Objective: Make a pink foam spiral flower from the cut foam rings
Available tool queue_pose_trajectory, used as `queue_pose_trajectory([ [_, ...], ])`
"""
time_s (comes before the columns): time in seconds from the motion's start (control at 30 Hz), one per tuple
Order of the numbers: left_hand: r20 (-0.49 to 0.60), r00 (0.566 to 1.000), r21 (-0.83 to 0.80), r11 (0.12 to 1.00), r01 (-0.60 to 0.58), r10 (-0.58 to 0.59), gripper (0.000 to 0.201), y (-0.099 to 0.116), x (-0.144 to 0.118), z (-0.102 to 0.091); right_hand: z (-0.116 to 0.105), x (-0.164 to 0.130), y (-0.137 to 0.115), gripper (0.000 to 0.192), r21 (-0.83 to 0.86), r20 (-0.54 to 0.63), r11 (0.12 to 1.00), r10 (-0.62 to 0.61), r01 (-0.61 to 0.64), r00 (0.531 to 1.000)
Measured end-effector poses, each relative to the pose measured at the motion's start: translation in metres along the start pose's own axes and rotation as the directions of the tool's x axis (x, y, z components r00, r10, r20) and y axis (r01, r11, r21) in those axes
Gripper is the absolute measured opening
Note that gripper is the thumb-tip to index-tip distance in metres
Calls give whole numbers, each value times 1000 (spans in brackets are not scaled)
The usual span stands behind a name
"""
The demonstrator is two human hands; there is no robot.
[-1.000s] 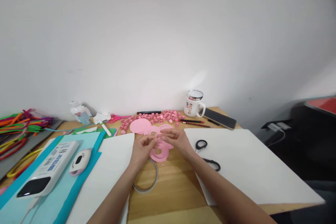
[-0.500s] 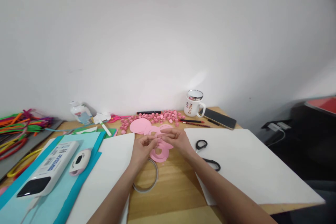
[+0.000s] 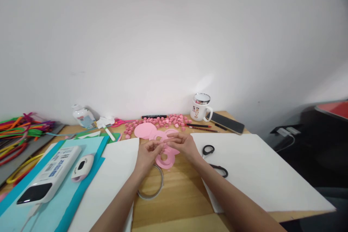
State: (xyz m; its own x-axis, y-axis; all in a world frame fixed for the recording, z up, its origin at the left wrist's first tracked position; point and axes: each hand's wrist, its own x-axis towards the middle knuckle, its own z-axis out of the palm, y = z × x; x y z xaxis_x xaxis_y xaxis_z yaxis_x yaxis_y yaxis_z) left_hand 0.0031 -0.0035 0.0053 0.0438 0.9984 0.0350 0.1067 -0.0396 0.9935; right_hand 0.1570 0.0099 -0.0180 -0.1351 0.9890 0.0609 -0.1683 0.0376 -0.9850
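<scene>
My feed is moderately bright, with soft, diffuse light over the pale wall (image 3: 152,43), which greys toward the right. I see a bright glare patch above the mug (image 3: 198,113), whose metal rim glints, and a streak of reflection across the black screen (image 3: 35,193). The bottle (image 3: 83,116) throws a faint shadow; another darkens the table (image 3: 174,203) beside the right forearm (image 3: 223,188). At far right I lose detail in darkness. Fine print smears, and fingertip detail between the left hand (image 3: 148,154) and right hand (image 3: 185,145) is too soft for me to resolve. Wide-lens stretch distorts the edges.
</scene>
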Motion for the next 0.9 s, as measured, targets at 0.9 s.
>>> queue_pose_trajectory([
  [0.9, 89, 994, 70, 995, -65, 58, 17, 4, -1, 0, 6, -1, 0, 38, 23, 8, 998, -60, 59, 998],
])
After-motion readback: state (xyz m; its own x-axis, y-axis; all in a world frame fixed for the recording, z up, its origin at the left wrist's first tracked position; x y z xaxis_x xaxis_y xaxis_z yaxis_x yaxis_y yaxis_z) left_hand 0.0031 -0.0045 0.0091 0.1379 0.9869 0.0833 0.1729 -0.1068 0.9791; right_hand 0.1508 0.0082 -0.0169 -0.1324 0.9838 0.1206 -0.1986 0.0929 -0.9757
